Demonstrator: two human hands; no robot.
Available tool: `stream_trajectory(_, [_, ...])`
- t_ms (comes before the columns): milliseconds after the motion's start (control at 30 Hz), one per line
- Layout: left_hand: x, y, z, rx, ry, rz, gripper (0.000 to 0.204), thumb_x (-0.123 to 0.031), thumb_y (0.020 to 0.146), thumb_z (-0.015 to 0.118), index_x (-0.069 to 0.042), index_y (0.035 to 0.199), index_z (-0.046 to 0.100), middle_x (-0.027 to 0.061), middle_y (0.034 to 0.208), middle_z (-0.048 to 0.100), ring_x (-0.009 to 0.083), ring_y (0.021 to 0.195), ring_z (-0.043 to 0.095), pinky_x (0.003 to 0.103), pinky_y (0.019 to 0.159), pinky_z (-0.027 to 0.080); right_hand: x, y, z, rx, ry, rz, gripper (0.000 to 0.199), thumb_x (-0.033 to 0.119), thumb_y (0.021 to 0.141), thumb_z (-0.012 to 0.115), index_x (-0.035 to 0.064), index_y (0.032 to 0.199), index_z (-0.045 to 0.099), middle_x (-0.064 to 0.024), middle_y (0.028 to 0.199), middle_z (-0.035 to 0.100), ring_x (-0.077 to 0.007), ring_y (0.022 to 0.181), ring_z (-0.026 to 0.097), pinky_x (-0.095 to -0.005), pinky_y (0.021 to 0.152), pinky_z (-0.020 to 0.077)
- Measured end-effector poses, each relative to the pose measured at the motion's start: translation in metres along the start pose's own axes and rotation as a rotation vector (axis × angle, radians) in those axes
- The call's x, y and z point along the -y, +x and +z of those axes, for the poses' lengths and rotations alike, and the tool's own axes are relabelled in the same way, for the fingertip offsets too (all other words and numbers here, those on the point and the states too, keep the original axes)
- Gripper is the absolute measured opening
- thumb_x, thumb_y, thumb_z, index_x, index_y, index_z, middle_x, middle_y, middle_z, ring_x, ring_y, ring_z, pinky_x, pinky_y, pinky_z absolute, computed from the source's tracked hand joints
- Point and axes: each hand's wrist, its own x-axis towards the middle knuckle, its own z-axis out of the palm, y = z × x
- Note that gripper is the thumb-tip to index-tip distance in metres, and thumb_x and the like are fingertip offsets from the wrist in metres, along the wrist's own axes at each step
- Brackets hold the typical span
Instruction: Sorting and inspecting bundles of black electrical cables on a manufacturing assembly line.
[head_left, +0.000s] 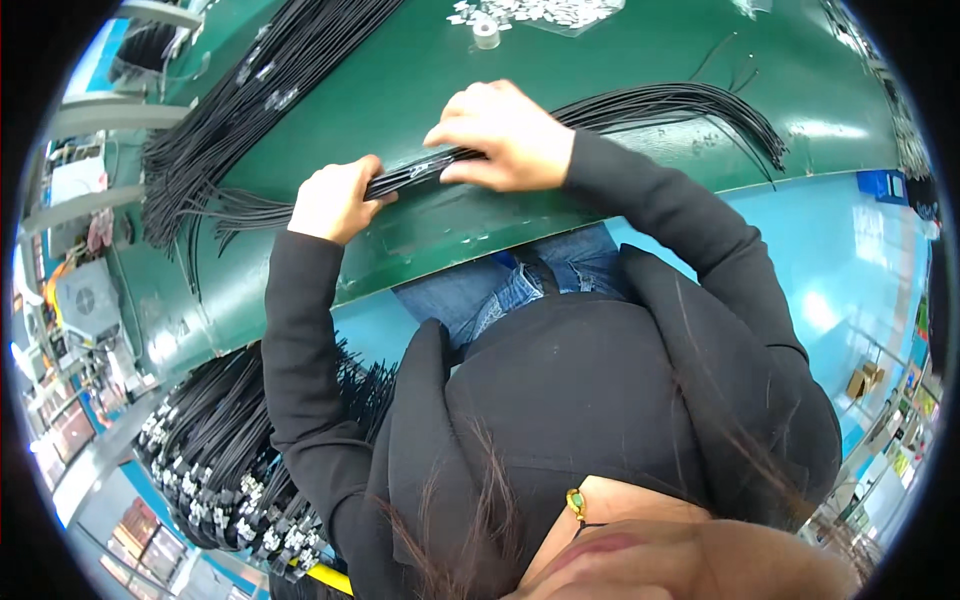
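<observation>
A bundle of thin black cables lies crosswise near the front edge of the green table, its right end fanned out and drooping. My left hand is wrapped round the bundle left of the middle. Farther right, my right hand curves over the same bundle, fingers above and thumb below, with the cables passing under the palm. Between the hands, a shiny clear band or wrap shows on the cables; its kind is hard to make out.
A larger pile of black cables covers the table's far left. Small white pieces on a clear bag and a white roll sit at the back. Many cables with white connectors hang below the table at left. A blue bin stands right.
</observation>
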Motion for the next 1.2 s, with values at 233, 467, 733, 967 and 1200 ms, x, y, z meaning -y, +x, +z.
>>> stream_trajectory(233, [-0.003, -0.007, -0.005, -0.032, 0.020, 0.020, 0.026, -0.026, 0.074, 0.069, -0.009, 0.087, 0.056, 0.0119, 0.067, 0.061, 0.0299, 0.067, 0.062, 0.038, 0.058, 0.047, 0.014, 0.011, 0.032, -0.007, 0.218, 0.167, 0.015, 0.016, 0.074, 0.069, 0.0099, 0.086, 0.062, -0.0038, 0.082, 0.056, -0.0195, 0.081, 0.055, -0.0319, 0.076, 0.0407])
stream_trajectory(467, [-0.019, -0.010, 0.009, -0.644, 0.536, 0.187, 0.025, -0.023, 0.072, 0.068, -0.007, 0.081, 0.051, 0.0119, 0.071, 0.061, 0.0296, 0.068, 0.061, 0.041, 0.059, 0.047, -0.005, 0.031, 0.017, 0.080, 0.787, 0.399, 0.008, 0.010, 0.079, 0.065, 0.0033, 0.076, 0.061, -0.0027, 0.072, 0.060, -0.0102, 0.067, 0.055, -0.0235, 0.065, 0.0450])
stream_trajectory(733, [-0.012, 0.006, -0.020, -0.086, 0.300, 0.107, 0.021, -0.021, 0.073, 0.066, -0.006, 0.085, 0.058, 0.0084, 0.068, 0.059, 0.0250, 0.058, 0.057, 0.034, 0.053, 0.045, -0.019, 0.037, 0.011, 0.298, 0.963, 0.649, 0.014, 0.016, 0.082, 0.064, 0.0015, 0.082, 0.062, -0.0024, 0.076, 0.062, -0.0087, 0.070, 0.056, -0.0231, 0.068, 0.0457])
stream_trajectory(967, [0.006, 0.020, -0.038, 0.520, -0.450, 0.006, 0.017, -0.017, 0.076, 0.064, -0.002, 0.081, 0.056, 0.0094, 0.057, 0.054, 0.0270, 0.058, 0.056, 0.036, 0.054, 0.042, -0.006, 0.014, -0.008, 0.064, 0.230, 0.146, 0.022, 0.024, 0.088, 0.057, 0.0029, 0.092, 0.060, -0.0008, 0.073, 0.059, -0.0085, 0.067, 0.056, -0.0264, 0.063, 0.0462])
stream_trajectory(1200, [0.003, 0.011, -0.013, -0.097, -0.078, 0.009, 0.019, -0.024, 0.079, 0.064, -0.006, 0.082, 0.058, 0.0032, 0.059, 0.049, 0.0205, 0.050, 0.049, 0.031, 0.050, 0.042, -0.015, 0.015, -0.012, 0.285, 0.074, 0.185, 0.028, 0.029, 0.089, 0.056, 0.0034, 0.099, 0.056, 0.0012, 0.065, 0.055, -0.0107, 0.060, 0.055, -0.0276, 0.056, 0.0453])
